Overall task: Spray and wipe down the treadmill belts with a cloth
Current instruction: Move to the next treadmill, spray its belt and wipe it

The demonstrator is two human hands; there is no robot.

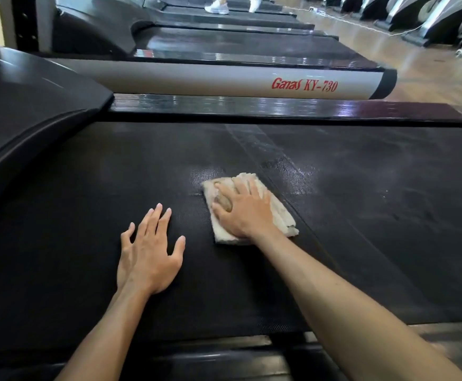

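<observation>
Both of the person's bare forearms reach forward from the near edge of the treadmill belt (pixel 361 215), a black textured surface that fills most of the view. The right hand (pixel 242 209) lies palm down on top of a folded beige cloth (pixel 276 213), fingers straight and slightly spread, pressing the cloth flat against the belt rather than curling round it; the thumb sits on the cloth's left side. The cloth rests near the middle of the belt, well away from its near and far edges, with its far corner beside a wet, shiny patch (pixel 293 171) and pale streaks that run toward the far edge. The left hand (pixel 149 254) is flat on the bare belt just to the left of the cloth and a little nearer the near edge, fingers extended and fanned apart, holding nothing. The right forearm stretches diagonally from the lower right corner of the view, the left from the lower middle. Along the belt's far edge runs a glossy dark side rail (pixel 252 105), and beyond it a neighbouring treadmill (pixel 197 78) carries the red lettering "Ganas KY-730". Another person's white shoes (pixel 217 8) stand on a machine farther back.
</observation>
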